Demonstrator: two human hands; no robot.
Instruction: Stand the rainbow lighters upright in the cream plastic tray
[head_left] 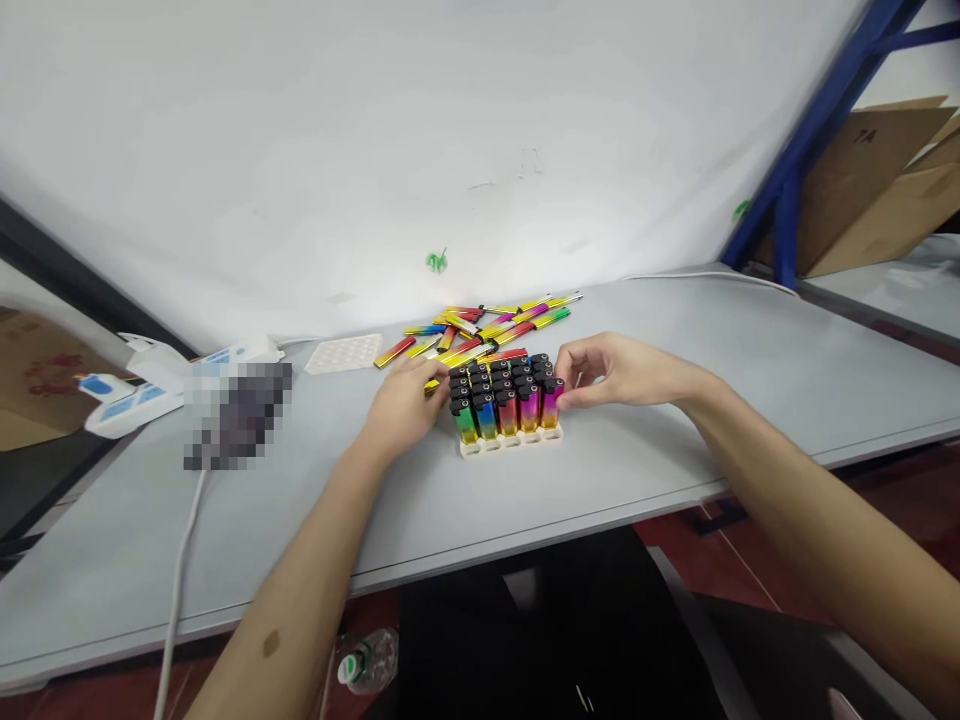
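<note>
Upright lighters [507, 412] with black tops and shiny green, blue, red and purple bodies stand in rows in a white holder with round holes [511, 446]. The holder's front row of holes is bare. At the right end of the rows, my right hand [611, 370] has its thumb and fingertips closed against a purple-and-yellow lighter [552, 404]. My left hand [405, 402] is curled at the left side of the rows, its fingertips close to the lighters. Its grip is partly hidden. Behind lies a loose pile of colourful lighters [480, 335].
A white holed tray [345, 354] lies left of the pile. Farther left are a power strip [142, 402], a blurred dark object [244, 415] and a white cable [184, 540]. Cardboard boxes [877, 185] stand beyond the blue frame [787, 225]. A plastic bottle [371, 660] is below the table.
</note>
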